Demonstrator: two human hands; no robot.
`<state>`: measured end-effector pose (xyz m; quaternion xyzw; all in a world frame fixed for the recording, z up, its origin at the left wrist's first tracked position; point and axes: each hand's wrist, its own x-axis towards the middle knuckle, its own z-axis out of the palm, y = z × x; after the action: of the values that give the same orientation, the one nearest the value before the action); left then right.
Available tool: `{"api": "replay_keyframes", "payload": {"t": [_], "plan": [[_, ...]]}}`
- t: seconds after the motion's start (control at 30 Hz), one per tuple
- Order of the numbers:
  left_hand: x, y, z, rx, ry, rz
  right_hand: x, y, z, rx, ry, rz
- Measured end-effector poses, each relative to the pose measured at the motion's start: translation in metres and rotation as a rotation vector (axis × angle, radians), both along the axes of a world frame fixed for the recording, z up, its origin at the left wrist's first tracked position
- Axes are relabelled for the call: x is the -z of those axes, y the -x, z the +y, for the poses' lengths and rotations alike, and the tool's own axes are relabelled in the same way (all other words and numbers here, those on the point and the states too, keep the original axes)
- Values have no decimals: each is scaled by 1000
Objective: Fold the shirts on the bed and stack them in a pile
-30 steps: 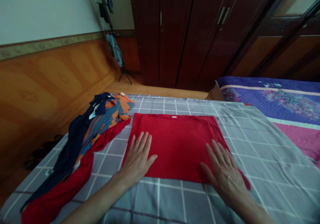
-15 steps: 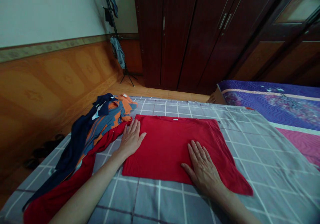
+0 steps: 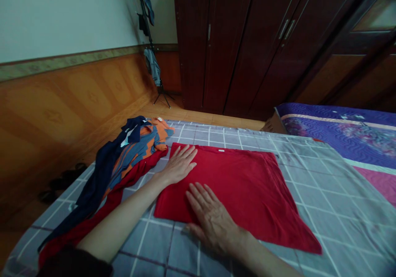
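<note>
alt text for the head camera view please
A person's left hand and right hand spread palm-down over a red shirt laid out on a grey sheet with white gridlines. Rumpled clothes lie at the left; a dark wardrobe stands beyond.

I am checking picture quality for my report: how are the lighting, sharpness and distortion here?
Head view: dim light, the wardrobe doors deep in shadow; head view: dark items on the floor too murky to identify; head view: left hand and right hand fairly sharp on the red garment; head view: checked sheet seemingly stretched toward the near corners.
</note>
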<state>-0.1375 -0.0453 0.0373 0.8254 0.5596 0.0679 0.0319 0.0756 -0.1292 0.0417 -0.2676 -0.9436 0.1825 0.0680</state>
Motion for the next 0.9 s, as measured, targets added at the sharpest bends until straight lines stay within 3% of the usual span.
{"api": "replay_keyframes", "payload": {"t": [0.13,0.27,0.37,0.47,0.57,0.73,0.8,0.9], "plan": [[6,4,-11,27,103,-32,-11,41,-11,-233,162,54],[17,19,-41,64,119,-45,-2,47,-14,-297,169,56],[24,21,-48,79,95,-14,5,45,-12,-329,143,62],[28,21,-31,42,48,24,10,46,-10,-353,131,58],[28,23,0,5,8,62,13,48,-11,-356,111,58],[15,23,46,-88,8,111,12,45,-12,-341,114,53],[5,19,48,-112,-9,107,10,43,-13,-337,115,49],[-7,11,17,-73,15,24,8,42,-12,-336,82,46]]}}
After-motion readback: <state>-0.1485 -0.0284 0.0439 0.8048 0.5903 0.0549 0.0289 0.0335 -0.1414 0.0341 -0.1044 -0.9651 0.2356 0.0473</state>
